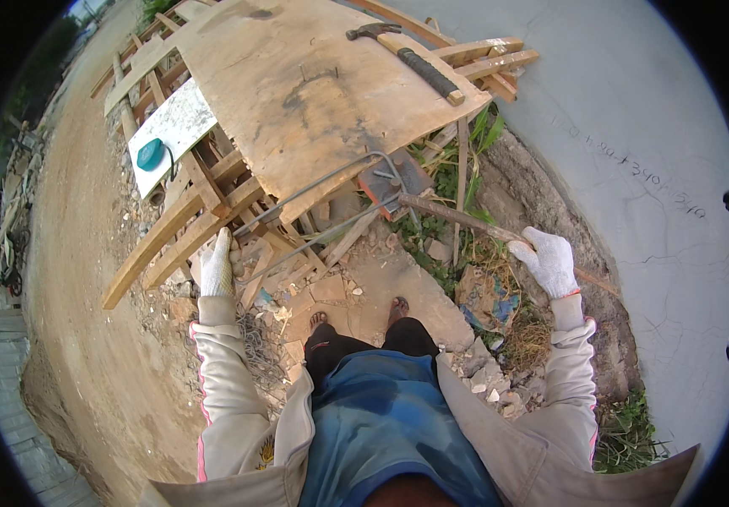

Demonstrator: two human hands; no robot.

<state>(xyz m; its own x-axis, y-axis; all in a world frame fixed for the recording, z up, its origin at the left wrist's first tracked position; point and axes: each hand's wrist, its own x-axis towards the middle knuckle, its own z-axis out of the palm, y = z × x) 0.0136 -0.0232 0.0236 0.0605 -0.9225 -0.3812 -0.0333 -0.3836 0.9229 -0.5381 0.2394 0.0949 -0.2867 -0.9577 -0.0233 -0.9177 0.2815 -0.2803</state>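
At the front edge of a scuffed tan plywood sheet (238,76), the action centres on a slim grey metal rod (322,180), its far end bent round by a small grey-and-reddish metal block (418,176) with upright pegs. And here's the right hand (548,262), in a white knit glove, fingers clamped round a long rusty brown bar (466,220)! That bar slants up and leftward, its far end right at the pegged block. Over on the other side, the left hand (217,266), white-gloved too, is upright beside the near end of the rod; whether its fingers are closed on the metal, I can't tell. A second thin grey length (314,243) runs below the first, from near that glove towards the block. Up top, a claw hammer with a black-wrapped handle (432,76) lies across the sheet's right side. To the left, a rounded teal tape measure (151,154) sits on a speckled white board (187,114), pale wooden beams (153,245) jutting out just below.
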